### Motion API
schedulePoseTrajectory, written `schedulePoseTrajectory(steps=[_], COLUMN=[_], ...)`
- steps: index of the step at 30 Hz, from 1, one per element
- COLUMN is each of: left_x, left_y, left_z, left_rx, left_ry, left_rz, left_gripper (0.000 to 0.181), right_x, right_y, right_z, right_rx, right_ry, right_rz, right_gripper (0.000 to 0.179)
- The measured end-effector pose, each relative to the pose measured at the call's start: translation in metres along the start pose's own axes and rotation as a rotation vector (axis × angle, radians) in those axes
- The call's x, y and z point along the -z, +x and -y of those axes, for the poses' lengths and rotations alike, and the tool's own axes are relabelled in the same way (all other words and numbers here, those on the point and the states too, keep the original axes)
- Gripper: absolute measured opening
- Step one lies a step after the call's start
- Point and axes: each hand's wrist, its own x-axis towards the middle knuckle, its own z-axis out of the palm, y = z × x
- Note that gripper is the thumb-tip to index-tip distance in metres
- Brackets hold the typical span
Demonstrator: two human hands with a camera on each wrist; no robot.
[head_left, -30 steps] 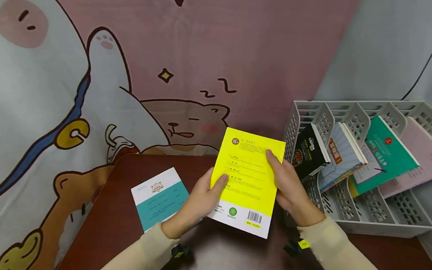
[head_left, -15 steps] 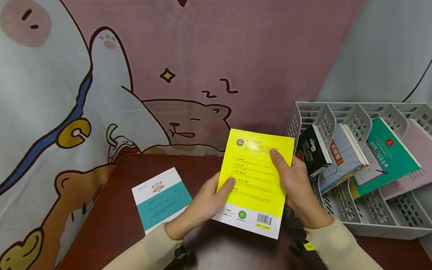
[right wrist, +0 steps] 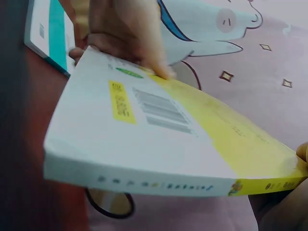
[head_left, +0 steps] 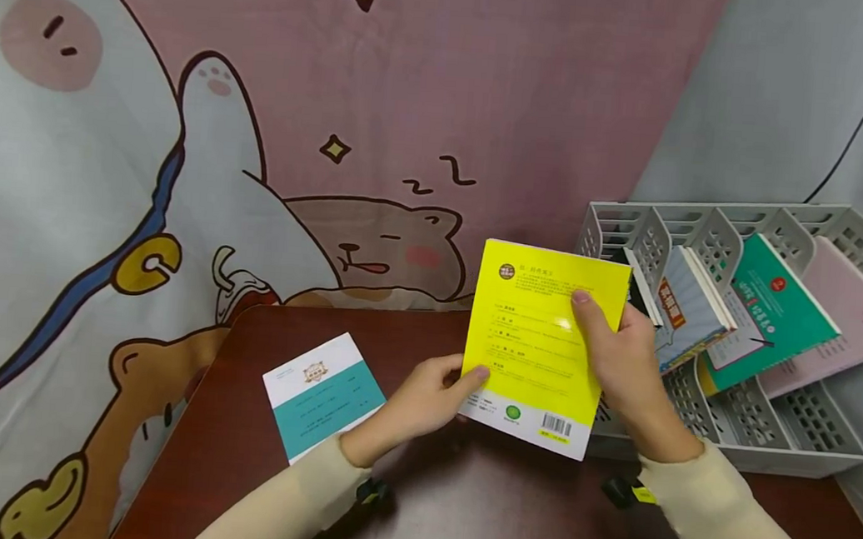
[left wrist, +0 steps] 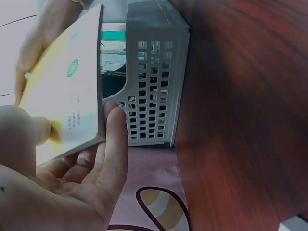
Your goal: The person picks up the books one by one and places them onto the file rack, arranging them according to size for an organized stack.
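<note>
Both hands hold a yellow book [head_left: 540, 335] with a white lower band and a barcode, back cover up, above the table. My left hand [head_left: 430, 399] pinches its lower left edge, thumb on the cover and fingers beneath, as the left wrist view shows. My right hand [head_left: 624, 362] grips the right edge, its thumb lying on the cover. The spine [right wrist: 159, 186] faces the right wrist camera. A teal and white book [head_left: 325, 396] lies on the table beyond my left forearm. In the head view the yellow book's right side overlaps the grey rack [head_left: 764, 460].
Slanted in the rack's compartments are a black book [head_left: 644, 288], a light blue book [head_left: 688, 308], a green book [head_left: 770, 318] and a pink book [head_left: 841, 323]. A cartoon-printed cloth [head_left: 406, 92] hangs behind the dark red table [head_left: 240, 423].
Both hands have carried the yellow book rightward and slightly up, towards the rack, and it now hides most of the black book. The teal and white book has stayed put.
</note>
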Motion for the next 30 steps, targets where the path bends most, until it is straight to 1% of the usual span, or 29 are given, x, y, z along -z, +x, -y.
schedulePoseTrajectory(steps=[4, 8, 11, 15, 19, 20, 22, 24, 26, 27, 29, 30], left_x=[-0.003, -0.008, -0.018, -0.038, -0.060, -0.065, -0.073, -0.082, -0.091, -0.095, -0.101, -0.104], left_y=[0.005, 0.010, 0.016, 0.024, 0.031, 0.033, 0.037, 0.040, 0.045, 0.047, 0.050, 0.051], left_z=[0.002, 0.003, 0.001, -0.007, -0.014, -0.015, -0.018, -0.020, -0.021, -0.020, -0.020, -0.020], left_rx=[0.018, 0.005, -0.021, -0.050, -0.057, -0.059, -0.065, -0.065, -0.070, -0.070, -0.063, -0.060], left_ry=[0.020, 0.057, 0.083, 0.073, 0.075, 0.085, 0.114, 0.149, 0.190, 0.205, 0.239, 0.254], left_rz=[-0.001, 0.010, 0.040, 0.091, 0.096, 0.096, 0.099, 0.105, 0.112, 0.113, 0.116, 0.120], left_gripper=[0.031, 0.030, 0.028, 0.024, 0.021, 0.022, 0.029, 0.041, 0.054, 0.061, 0.073, 0.076], right_x=[0.015, 0.031, 0.043, 0.058, 0.072, 0.076, 0.083, 0.090, 0.096, 0.099, 0.106, 0.111], right_y=[0.000, -0.003, -0.007, -0.012, -0.017, -0.019, -0.021, -0.023, -0.025, -0.026, -0.028, -0.030], right_z=[0.008, 0.016, 0.022, 0.025, 0.025, 0.025, 0.027, 0.031, 0.036, 0.037, 0.039, 0.040], right_rx=[0.076, 0.123, 0.128, 0.122, 0.144, 0.147, 0.156, 0.151, 0.121, 0.105, 0.052, 0.024], right_ry=[0.001, -0.128, -0.170, -0.104, -0.059, -0.027, -0.038, -0.051, -0.095, -0.144, -0.170, -0.183], right_rz=[-0.068, -0.187, -0.276, -0.372, -0.433, -0.443, -0.473, -0.500, -0.541, -0.565, -0.615, -0.623], right_gripper=[0.048, 0.044, 0.040, 0.037, 0.037, 0.037, 0.037, 0.038, 0.041, 0.042, 0.046, 0.047])
